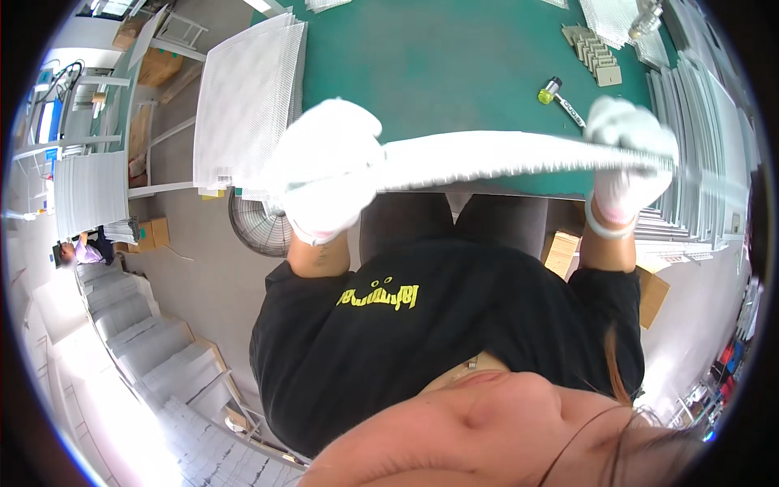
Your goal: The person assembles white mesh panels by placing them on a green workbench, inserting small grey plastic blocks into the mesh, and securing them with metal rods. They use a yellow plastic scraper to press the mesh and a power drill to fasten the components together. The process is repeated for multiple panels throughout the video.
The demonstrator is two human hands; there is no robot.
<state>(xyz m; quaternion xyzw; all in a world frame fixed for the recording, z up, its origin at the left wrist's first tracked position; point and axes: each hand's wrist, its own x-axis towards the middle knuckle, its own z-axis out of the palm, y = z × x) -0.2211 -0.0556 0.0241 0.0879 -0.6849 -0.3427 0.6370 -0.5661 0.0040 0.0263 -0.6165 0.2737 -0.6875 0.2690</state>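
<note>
A long white panel with a finely ridged lower edge stretches sideways in front of my body, seen nearly edge-on. My left hand, in a white glove, is closed round its left end; the glove is so bright that the fingers hardly show. At the other end, my gloved right hand grips the panel, somewhat smeared by motion. The panel is held over the near edge of the green tabletop. Just beyond my right hand lies a hammer with a black and yellow-green head.
White mesh sheets are stacked at the table's left. Several beige brackets lie in a row at the far right, near more mesh. Upright white panels crowd the right side. A round fan stands below left; a person is farther off.
</note>
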